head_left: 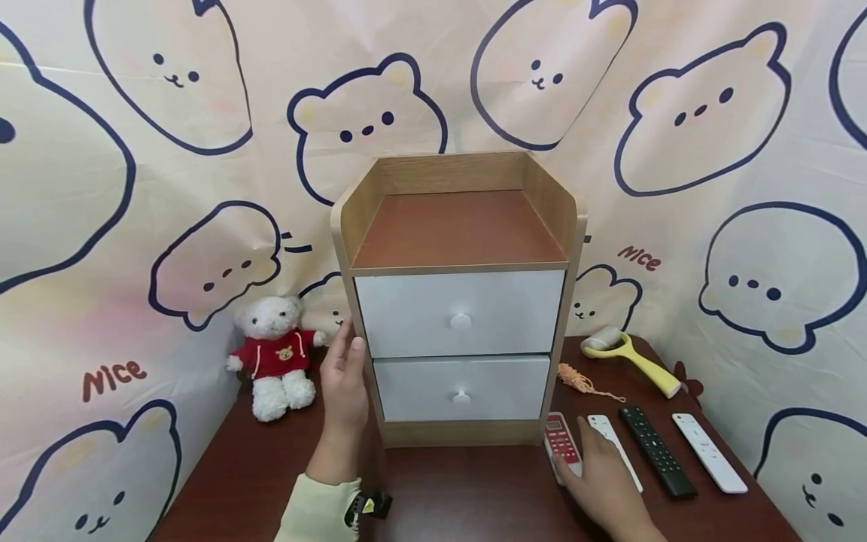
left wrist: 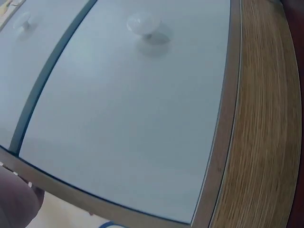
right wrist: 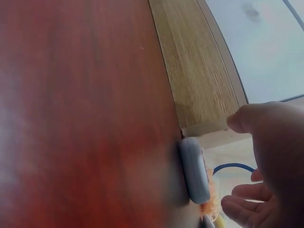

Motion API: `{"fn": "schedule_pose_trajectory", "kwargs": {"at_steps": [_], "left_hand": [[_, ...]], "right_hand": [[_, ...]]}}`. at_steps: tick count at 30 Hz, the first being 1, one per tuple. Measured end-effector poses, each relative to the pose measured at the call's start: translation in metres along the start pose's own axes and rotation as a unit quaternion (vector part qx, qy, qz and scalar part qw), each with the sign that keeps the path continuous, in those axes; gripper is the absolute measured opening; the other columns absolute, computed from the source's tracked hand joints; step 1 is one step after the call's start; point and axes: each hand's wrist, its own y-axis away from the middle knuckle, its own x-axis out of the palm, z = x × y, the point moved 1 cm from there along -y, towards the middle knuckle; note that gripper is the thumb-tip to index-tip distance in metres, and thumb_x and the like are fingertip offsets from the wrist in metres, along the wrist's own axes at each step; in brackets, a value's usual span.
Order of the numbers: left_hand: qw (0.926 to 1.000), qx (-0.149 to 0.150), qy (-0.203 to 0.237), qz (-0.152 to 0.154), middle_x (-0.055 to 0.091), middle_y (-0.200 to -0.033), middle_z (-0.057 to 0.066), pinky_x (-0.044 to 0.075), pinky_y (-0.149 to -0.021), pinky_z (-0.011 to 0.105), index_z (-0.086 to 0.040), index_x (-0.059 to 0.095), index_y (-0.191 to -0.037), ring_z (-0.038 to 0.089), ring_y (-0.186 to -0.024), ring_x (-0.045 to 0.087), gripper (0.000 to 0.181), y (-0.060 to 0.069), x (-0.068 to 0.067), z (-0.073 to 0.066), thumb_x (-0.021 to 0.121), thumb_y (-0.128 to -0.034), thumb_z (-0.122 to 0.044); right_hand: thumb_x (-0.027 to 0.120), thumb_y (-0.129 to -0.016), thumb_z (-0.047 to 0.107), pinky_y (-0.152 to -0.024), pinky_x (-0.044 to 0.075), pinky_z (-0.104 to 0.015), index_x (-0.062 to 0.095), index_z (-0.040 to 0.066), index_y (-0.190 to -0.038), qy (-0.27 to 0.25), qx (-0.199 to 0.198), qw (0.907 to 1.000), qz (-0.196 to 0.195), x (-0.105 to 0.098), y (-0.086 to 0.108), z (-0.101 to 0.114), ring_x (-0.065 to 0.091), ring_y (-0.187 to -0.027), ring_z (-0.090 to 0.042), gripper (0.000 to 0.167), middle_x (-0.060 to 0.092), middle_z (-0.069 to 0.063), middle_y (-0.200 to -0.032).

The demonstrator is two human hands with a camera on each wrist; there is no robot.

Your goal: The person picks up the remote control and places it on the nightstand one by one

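Note:
A small wooden cabinet with two white drawers, an upper drawer and a lower drawer, stands on the table, both drawers closed. My left hand rests against its left side with fingers extended upward; part of that hand shows at the cabinet edge in the left wrist view. At the cabinet's lower right, my right hand hovers over a red-faced remote and a slim white remote. In the right wrist view its thumb and fingers are apart, with the red-faced remote's grey side lying beyond them.
A black remote and another white remote lie further right. Behind them are a yellow-handled lint roller and an orange yarn bundle. A teddy bear in a red hoodie sits left of the cabinet. Bear-printed cloth hangs around the table.

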Motion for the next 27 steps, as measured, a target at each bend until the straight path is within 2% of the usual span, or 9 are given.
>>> {"fn": "schedule_pose_trajectory", "kwargs": {"at_steps": [4,6,12,19,24,27], "left_hand": [[0.9999,-0.007,0.008,-0.009,0.046,-0.172,0.001,0.04,-0.125,0.023,-0.014,0.045,-0.167,0.02,-0.162,0.036,0.055,0.0,0.005,-0.003,0.057,-0.1143,-0.026],[0.9998,-0.006,0.015,-0.012,0.047,-0.171,0.0,0.042,-0.121,0.019,-0.014,0.046,-0.166,0.019,-0.162,0.036,0.055,-0.001,0.006,-0.002,0.059,-0.1137,-0.025],[0.9988,0.002,0.045,-0.02,0.051,-0.168,0.003,0.045,-0.119,0.019,-0.012,0.049,-0.165,0.02,-0.159,0.043,0.057,0.0,0.009,0.0,0.065,-0.1102,-0.015],[0.9977,-0.003,0.056,-0.039,0.053,-0.167,0.005,0.047,-0.116,0.019,-0.011,0.05,-0.163,0.021,-0.157,0.046,0.06,0.0,0.012,0.001,0.071,-0.1065,-0.011],[0.9975,-0.01,0.047,-0.052,0.054,-0.166,0.005,0.047,-0.117,0.021,-0.01,0.051,-0.163,0.02,-0.156,0.047,0.062,-0.001,0.015,0.0,0.074,-0.1045,-0.009],[0.9975,-0.014,0.042,-0.055,0.053,-0.167,0.005,0.046,-0.117,0.021,-0.01,0.051,-0.163,0.021,-0.157,0.047,0.064,-0.002,0.015,0.001,0.074,-0.104,-0.008]], "right_hand": [[0.076,-0.097,0.046,-0.104,0.052,-0.071,0.042,-0.017,-0.155,0.007,0.029,0.9992,0.028,0.003,0.001,0.002,0.062,-0.129,-0.058,0.092,0.06,-0.043,-0.141],[0.077,-0.096,0.049,-0.102,0.054,-0.07,0.042,-0.018,-0.155,0.007,0.041,0.9984,0.038,0.004,0.001,0.003,0.064,-0.126,-0.056,0.096,0.061,-0.042,-0.139],[0.08,-0.092,0.057,-0.099,0.056,-0.067,0.043,-0.02,-0.153,0.007,0.058,0.996,0.068,0.007,0.0,0.004,0.068,-0.121,-0.052,0.104,0.064,-0.041,-0.135],[0.083,-0.087,0.063,-0.103,0.054,-0.069,0.048,-0.023,-0.146,0.038,0.06,0.994,0.082,0.009,0.0,0.005,0.065,-0.123,-0.057,0.11,0.063,-0.043,-0.133],[0.085,-0.086,0.06,-0.098,0.057,-0.067,0.054,-0.025,-0.137,0.076,0.057,0.9925,0.077,0.011,-0.001,0.006,0.068,-0.114,-0.054,0.104,0.066,-0.041,-0.122],[0.086,-0.087,0.054,-0.093,0.059,-0.064,0.059,-0.025,-0.13,0.09,0.052,0.9919,0.073,0.011,-0.002,0.006,0.071,-0.106,-0.049,0.094,0.069,-0.037,-0.112]]}}
